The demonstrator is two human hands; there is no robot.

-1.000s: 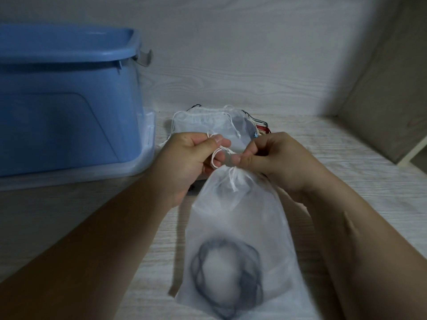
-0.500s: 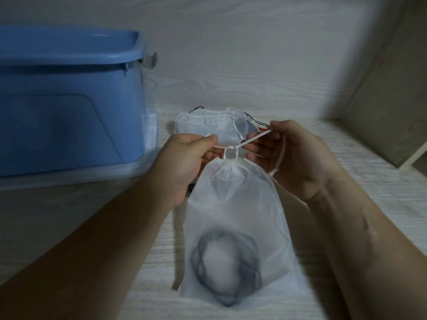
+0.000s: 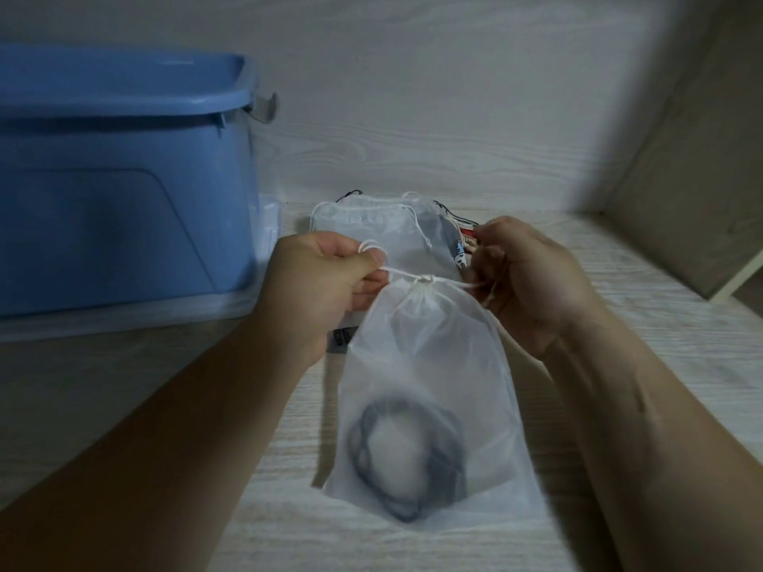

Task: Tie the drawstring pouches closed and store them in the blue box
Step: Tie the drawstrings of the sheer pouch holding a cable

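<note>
Left hand [image 3: 326,282], right hand [image 3: 524,278] wider apart now, grips tight on cord [image 3: 458,284] (sheer, cinched pouch [image 3: 429,365]).

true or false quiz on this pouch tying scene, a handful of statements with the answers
1. The left hand and right hand each pinch the drawstring of the white pouch. True.
2. The pouch's neck gapes wide open. False: it is gathered tight.
3. The blue box stands on the person's right. False: it stands on the left.
4. A dark coil shows through the pouch. True.
5. Behind it lie more pouches. True.
</note>
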